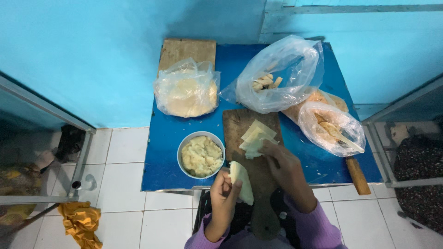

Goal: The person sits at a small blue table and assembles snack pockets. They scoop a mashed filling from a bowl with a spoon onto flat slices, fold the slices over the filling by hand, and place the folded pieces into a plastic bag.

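Holding 1 pale dough sheet (242, 181) in the left hand (224, 193), fingers curled loosely round its lower edge, just off the table edge by the bowl of filling (201, 155). Right hand (284, 164) rested fingers-down on the cutting board (253, 138), touching the stack of sheets (256, 137); nothing pinched that I could tell. Best bet was cupping the sheet gently so it wouldn't tear.
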`<action>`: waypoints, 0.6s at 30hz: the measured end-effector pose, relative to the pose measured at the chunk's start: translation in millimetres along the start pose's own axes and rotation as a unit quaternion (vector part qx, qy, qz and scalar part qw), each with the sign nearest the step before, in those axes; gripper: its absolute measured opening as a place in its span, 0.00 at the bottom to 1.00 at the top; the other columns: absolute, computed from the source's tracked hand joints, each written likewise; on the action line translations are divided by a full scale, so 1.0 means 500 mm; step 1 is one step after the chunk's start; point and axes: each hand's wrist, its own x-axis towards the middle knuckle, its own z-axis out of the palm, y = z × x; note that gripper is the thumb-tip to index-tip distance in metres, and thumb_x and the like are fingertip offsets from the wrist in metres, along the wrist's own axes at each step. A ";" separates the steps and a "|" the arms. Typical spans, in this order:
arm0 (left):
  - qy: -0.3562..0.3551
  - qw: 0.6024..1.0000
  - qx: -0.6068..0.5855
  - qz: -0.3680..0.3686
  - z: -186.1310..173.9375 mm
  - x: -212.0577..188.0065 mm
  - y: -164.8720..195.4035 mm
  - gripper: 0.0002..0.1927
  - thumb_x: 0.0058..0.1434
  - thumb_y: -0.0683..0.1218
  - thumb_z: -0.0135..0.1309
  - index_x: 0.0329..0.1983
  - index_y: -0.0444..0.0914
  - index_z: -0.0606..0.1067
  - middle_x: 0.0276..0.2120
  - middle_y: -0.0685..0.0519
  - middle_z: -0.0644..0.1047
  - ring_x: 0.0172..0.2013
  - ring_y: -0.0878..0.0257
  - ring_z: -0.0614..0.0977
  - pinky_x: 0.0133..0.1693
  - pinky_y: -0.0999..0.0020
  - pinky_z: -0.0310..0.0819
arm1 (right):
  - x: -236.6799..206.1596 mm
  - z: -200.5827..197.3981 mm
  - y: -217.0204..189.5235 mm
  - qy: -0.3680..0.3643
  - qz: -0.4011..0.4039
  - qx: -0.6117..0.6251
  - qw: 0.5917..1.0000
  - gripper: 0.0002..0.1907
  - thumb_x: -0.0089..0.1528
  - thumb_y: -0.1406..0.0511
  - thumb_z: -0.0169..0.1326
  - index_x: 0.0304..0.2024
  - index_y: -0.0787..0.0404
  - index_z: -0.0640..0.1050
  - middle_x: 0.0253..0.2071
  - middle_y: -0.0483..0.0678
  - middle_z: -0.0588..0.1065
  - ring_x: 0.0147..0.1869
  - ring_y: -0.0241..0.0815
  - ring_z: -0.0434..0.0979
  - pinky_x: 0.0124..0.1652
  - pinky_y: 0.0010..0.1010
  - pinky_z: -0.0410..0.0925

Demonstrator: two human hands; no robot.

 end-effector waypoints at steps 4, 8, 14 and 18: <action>-0.017 0.999 -0.025 0.041 0.007 -0.001 0.003 0.09 0.67 0.40 0.57 0.38 0.37 0.67 0.27 0.58 0.72 0.25 0.76 0.71 0.25 0.80 0.63 | -0.003 -0.005 -0.013 -0.008 -0.006 0.008 1.000 0.13 0.57 0.72 0.62 0.44 0.60 0.80 0.52 0.53 0.80 0.53 0.52 0.82 0.49 0.37 0.75; -0.019 0.999 -0.008 0.032 0.012 -0.001 0.006 0.08 0.67 0.40 0.56 0.38 0.37 0.68 0.26 0.59 0.71 0.24 0.76 0.69 0.23 0.80 0.61 | -0.003 -0.005 -0.019 -0.003 -0.002 0.003 1.000 0.14 0.57 0.72 0.63 0.46 0.61 0.80 0.48 0.52 0.81 0.50 0.51 0.83 0.47 0.37 0.74; -0.015 1.000 -0.008 0.018 0.012 -0.002 -0.001 0.07 0.67 0.40 0.55 0.38 0.37 0.68 0.25 0.59 0.71 0.23 0.75 0.69 0.24 0.79 0.60 | -0.011 -0.002 -0.032 0.038 -0.001 0.005 0.999 0.20 0.55 0.70 0.67 0.49 0.61 0.79 0.48 0.52 0.80 0.51 0.51 0.82 0.49 0.36 0.74; -0.013 0.997 0.029 0.067 0.019 0.001 -0.005 0.05 0.68 0.37 0.55 0.38 0.35 0.70 0.28 0.59 0.67 0.29 0.74 0.67 0.31 0.78 0.61 | -0.074 -0.034 -0.079 -0.062 0.193 0.317 0.927 0.29 0.51 0.69 0.69 0.54 0.61 0.75 0.49 0.49 0.83 0.50 0.42 0.86 0.47 0.32 0.79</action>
